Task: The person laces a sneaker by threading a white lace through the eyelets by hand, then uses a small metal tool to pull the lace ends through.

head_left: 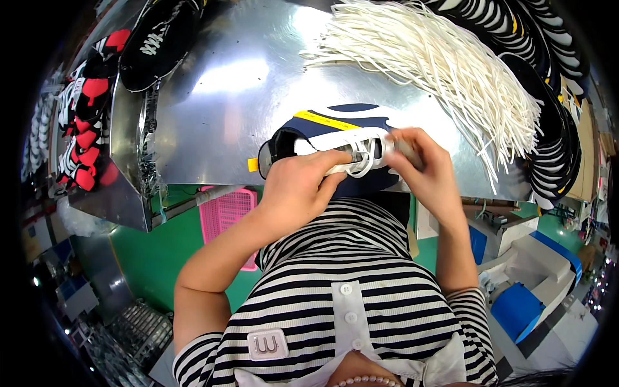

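Observation:
A navy shoe upper [335,127] with white trim and a yellow stripe lies at the near edge of the metal table, its dark collar opening to the left. A white shoelace [372,153] runs through its eyelets and forms a loose loop. My left hand [300,187] is closed over the near side of the lacing, thumb and fingers pinching the shoelace beside the tongue. At the right end of the lacing is my right hand [425,164], its fingers bent. Motion smears those fingertips, so any grip on the lace cannot be made out.
A thick bundle of white laces [438,64] spreads across the far right of the metal table [213,122]. Beyond it, black-and-white shoe parts [551,148] line the right edge. A black shoe [158,45] and red-and-black shoes [90,97] are at left. Below stands a pink basket [225,209].

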Tool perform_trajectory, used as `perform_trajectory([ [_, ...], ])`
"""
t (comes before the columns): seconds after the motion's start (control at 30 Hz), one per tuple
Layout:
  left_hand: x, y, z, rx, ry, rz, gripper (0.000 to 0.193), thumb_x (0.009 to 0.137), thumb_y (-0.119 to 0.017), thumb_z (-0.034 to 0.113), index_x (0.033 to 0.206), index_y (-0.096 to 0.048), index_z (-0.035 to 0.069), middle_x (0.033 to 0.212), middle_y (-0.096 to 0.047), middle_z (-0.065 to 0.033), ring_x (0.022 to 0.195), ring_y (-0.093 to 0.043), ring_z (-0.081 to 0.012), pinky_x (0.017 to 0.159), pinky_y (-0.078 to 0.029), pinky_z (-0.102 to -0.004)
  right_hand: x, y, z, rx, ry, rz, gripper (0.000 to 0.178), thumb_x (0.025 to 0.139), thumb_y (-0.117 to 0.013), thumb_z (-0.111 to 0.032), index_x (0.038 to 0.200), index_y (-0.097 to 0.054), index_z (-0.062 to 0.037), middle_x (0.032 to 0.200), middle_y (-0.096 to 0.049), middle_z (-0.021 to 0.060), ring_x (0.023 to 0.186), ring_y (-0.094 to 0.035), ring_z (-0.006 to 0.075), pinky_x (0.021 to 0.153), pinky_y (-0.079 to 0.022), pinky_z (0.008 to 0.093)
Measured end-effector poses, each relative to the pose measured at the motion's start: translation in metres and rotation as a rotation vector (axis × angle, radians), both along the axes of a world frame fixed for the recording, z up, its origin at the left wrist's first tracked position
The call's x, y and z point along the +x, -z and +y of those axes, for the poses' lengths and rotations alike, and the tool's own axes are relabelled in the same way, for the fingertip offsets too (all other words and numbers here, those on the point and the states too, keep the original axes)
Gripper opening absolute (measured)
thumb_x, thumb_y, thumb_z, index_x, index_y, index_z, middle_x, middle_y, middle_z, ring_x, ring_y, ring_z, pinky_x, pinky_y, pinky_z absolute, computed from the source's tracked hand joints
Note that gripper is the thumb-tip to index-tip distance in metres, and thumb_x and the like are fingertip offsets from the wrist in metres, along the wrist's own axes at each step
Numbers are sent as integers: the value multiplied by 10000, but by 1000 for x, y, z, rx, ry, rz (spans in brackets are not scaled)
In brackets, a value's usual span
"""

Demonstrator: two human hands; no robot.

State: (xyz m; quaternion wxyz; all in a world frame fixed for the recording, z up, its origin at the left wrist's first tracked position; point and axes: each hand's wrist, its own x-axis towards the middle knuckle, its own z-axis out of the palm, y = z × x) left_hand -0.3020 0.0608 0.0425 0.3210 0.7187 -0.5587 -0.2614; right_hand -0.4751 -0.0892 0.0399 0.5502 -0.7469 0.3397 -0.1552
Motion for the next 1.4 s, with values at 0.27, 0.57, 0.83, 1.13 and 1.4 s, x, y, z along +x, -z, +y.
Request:
perform_trajectory([
  [0.27,19,-17,4,307,251,-63,229,881,-640,248,972,-675,41,707,-646,-181,647,-630,-359,630,-502,-444,37,38,0,-42,135,-145,175,883,-687,-114,1008,-657,5,790,-689,54,691,-588,72,634,-473,234],
  [0.57,38,-2,-13,311,162,367,206,944,-594,115,1078,-698,-3,944,-717,-111,842,-642,-167,815,-491,-285,33,27,-8,142,-42,-157,180,895,-676,-126,1020,-669,3,797,-684,35,706,-576,59,625,-465,232],
  [0.83,26,-15,-20,423,408,-280,208,811,-618,23,992,-715,53,862,-708,-123,800,-674,-296,714,-514,-374,35,35,-2,-66,-30,-30,163,879,-664,-174,972,-677,-41,760,-688,96,619,-624,171,594,-483,293],
  [1.13,28,-18,-4,299,478,-548,169,728,-598,6,857,-706,19,886,-668,-142,869,-639,-335,773,-526,-425,35,38,0,-152,-104,-72,206,797,-745,-198,911,-661,-49,733,-659,74,607,-620,173,585,-492,305],
  [1.4,33,-15,7,164,366,-471,113,797,-606,46,876,-676,6,898,-666,-152,887,-639,-308,789,-517,-398,36,39,5,-379,-190,-94,192,766,-730,-162,899,-651,-48,798,-653,84,665,-649,235,618,-512,337],
])
